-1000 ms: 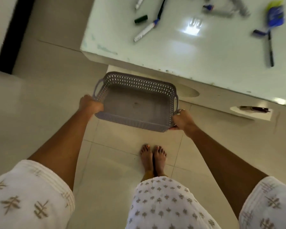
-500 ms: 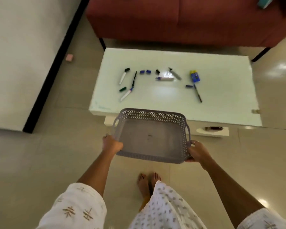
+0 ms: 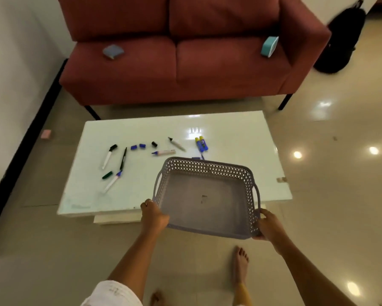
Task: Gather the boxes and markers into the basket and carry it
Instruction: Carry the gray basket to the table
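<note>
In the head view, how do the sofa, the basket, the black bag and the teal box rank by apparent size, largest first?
1. sofa
2. basket, though it is nearest the camera, so it looks enlarged
3. black bag, partly blurred
4. teal box

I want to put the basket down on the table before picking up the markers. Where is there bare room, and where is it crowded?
The table is bare along its right side, right of the blue glue bottle, and along the far edge by the sofa. Markers and caps crowd the left and middle. Both hands hold the basket over the near right part.
</note>
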